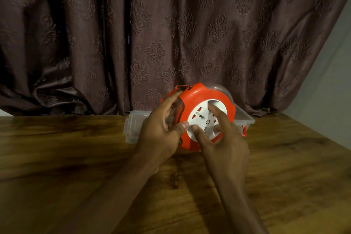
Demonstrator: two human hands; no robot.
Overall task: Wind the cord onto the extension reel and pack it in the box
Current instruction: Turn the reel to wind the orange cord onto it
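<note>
The orange extension reel (197, 99) is held tilted on its edge above the wooden table (66, 157), just in front of a clear plastic box (133, 125), its white socket face (206, 119) turned toward the camera. Red socket slots are seen on that white face; no brand or writing can be read on it. A short loop of orange cord (183, 87) is seen at the reel's upper left rim.

The reel is gripped at its left rim by the left hand (161, 133), with the fingers curled over the edge and the thumb laid against the white face. The right hand (224, 138) is spread across the white face, its fingers fairly straight and pressed on it, nothing being enclosed.

The clear box lies on the table behind the reel, partly hidden by it; its contents cannot be made out. A red clasp (244, 131) is seen on its right side. A dark patterned curtain (171, 34) hangs behind the table.
</note>
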